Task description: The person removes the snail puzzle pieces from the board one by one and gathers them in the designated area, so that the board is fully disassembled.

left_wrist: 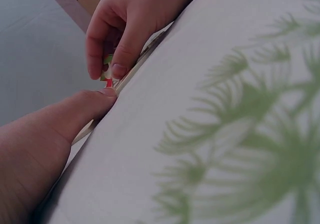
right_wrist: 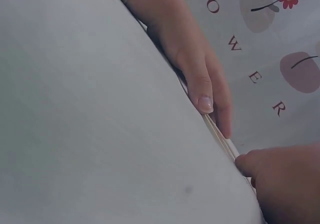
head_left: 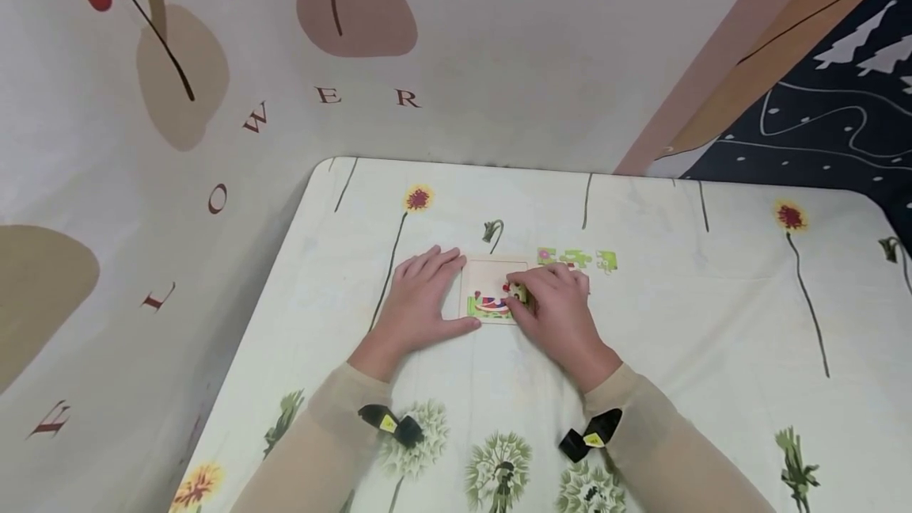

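A shallow wooden puzzle tray (head_left: 488, 266) lies on the table in the head view, its lower part filled with green, red and blue picture pieces (head_left: 490, 305). My left hand (head_left: 420, 299) rests at the tray's left side, fingers spread and fairly straight, thumb along the near left corner. Over the tray's right side, my right hand (head_left: 559, 311) pinches a colourful puzzle piece (left_wrist: 106, 70) between thumb and fingers; the left wrist view shows it tilted up, close above the tray's edge. The right palm hides part of the tray's right border.
Several loose green puzzle pieces (head_left: 575, 258) lie beyond the right hand, partly covered by its fingers. A white flower-print cloth (head_left: 698, 299) covers the table. Behind its far edge hangs a printed curtain-like backdrop (head_left: 499, 101).
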Demonstrator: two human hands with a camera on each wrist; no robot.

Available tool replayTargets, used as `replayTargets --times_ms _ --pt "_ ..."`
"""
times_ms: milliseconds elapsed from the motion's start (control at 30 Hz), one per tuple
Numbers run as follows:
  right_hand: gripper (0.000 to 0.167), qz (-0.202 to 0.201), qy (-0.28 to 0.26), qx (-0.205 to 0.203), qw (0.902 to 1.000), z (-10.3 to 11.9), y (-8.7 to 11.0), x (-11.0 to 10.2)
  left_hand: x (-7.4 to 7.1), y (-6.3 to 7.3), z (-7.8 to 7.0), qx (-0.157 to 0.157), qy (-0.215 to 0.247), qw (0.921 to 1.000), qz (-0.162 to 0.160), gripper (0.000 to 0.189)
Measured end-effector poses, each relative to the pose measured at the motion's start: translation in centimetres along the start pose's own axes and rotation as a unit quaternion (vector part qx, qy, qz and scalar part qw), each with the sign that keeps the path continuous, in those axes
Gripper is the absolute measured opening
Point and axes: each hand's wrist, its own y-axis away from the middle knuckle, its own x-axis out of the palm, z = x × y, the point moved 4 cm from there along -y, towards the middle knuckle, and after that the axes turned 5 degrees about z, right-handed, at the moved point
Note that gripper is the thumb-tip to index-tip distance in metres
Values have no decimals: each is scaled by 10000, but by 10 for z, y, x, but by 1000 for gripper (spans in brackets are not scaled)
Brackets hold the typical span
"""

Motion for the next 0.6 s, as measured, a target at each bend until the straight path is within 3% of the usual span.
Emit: replayTargets --times_ms 300,600 --pt "31 -110 301 -250 9992 2 2 -1 0 0 0 -19 -27 10000 28 104" --pt "28 -142 182 -217 9995 1 2 -1 0 0 1 0 37 10000 -9 105"
